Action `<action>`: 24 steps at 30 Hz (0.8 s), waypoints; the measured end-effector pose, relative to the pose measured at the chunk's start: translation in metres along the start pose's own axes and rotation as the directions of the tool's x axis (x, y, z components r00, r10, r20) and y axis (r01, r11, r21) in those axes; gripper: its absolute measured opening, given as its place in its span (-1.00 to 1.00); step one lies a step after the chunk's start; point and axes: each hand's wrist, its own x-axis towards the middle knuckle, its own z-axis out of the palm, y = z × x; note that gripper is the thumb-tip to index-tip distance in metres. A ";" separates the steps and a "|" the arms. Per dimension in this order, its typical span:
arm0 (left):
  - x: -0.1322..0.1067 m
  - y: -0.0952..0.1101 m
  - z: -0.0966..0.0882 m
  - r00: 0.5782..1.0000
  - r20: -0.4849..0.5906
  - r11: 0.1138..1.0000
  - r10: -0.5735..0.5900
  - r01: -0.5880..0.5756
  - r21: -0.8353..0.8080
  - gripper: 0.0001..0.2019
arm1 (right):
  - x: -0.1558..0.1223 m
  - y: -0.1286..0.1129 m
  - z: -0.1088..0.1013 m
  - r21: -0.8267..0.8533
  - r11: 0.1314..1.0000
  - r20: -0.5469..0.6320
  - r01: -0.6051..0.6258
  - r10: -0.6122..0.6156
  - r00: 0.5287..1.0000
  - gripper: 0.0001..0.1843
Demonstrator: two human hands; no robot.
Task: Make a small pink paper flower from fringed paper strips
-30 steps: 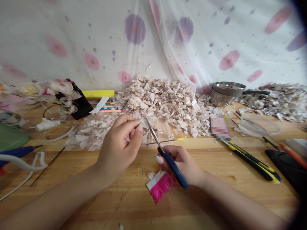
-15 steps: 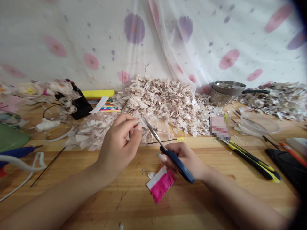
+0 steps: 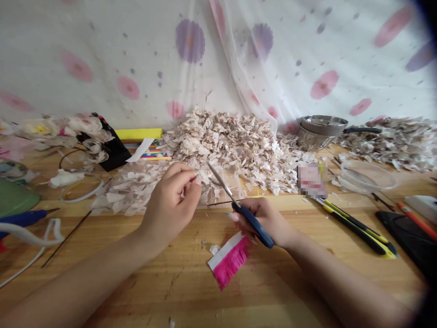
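Note:
My left hand (image 3: 172,200) is closed, thumb and fingertips pinching a small pale petal-like piece (image 3: 204,176); most of it is hidden by the fingers. In my right hand (image 3: 262,221) is a pair of scissors (image 3: 254,223) with dark blue handles. Its blades are apart and point up and left, with the petal piece at their tips; I cannot tell whether they touch it. Below the hands, a fringed strip of magenta and white paper (image 3: 230,262) lies on the wooden table (image 3: 164,291), beside a small whitish scrap (image 3: 215,249).
Behind my hands rises a big heap of dried pale petals (image 3: 221,136), with looser petals (image 3: 126,189) to its left. A utility knife (image 3: 358,228) and a black object (image 3: 406,241) lie at right. A metal sieve (image 3: 324,125) stands behind them. The blue glue gun (image 3: 23,218) is at left.
The scissors' blades have opened, and my right hand has shifted slightly up. My left hand keeps its pinch in nearly the same place.

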 end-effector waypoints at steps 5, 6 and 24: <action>-0.003 0.003 0.001 0.999 0.027 1.000 0.025 -0.025 -0.005 -0.83 | 0.000 0.000 0.003 0.057 0.996 -0.095 0.075 -0.069 0.993 -0.45; -0.004 0.004 0.001 0.999 0.028 0.999 0.032 -0.031 -0.008 -0.84 | 0.000 -0.002 0.004 0.034 0.994 -0.096 0.106 -0.102 0.990 -0.44; -0.009 0.012 0.000 0.990 0.105 0.996 0.093 -0.093 0.000 -0.87 | -0.004 -0.009 0.015 0.031 0.996 0.137 0.080 -0.083 0.987 -0.42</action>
